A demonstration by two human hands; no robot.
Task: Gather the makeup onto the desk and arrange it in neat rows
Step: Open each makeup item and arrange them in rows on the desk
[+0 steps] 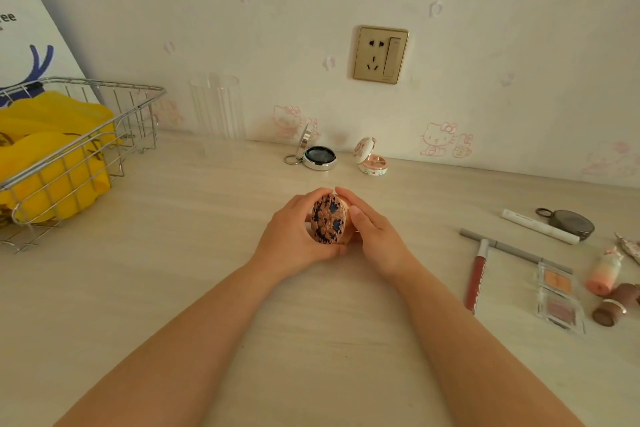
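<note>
Centre of the frame, both hands are on one round compact (pixel 328 218) with a gold rim and a dark blue and copper patterned lid, tilted up on edge just above the bench (pixel 214 288). The left hand (pixel 294 236) cups it from the left, fingers curled round its rim; the right hand (pixel 372 229) wraps the other side, thumb lying against the edge. Behind them, near the wall, a silver compact (pixel 317 156) sits open with its lid upright, and just to its right a small pink compact (pixel 370 159) is open too. Over at the right of the frame lie a red lip gloss (pixel 478 277), a grey pencil (pixel 512 248), a white tube (pixel 538 225), a dark round case (pixel 571 222) and two clear eyeshadow pans (pixel 557 298). Upper left, a wire basket (pixel 86 146) holds something yellow.
</note>
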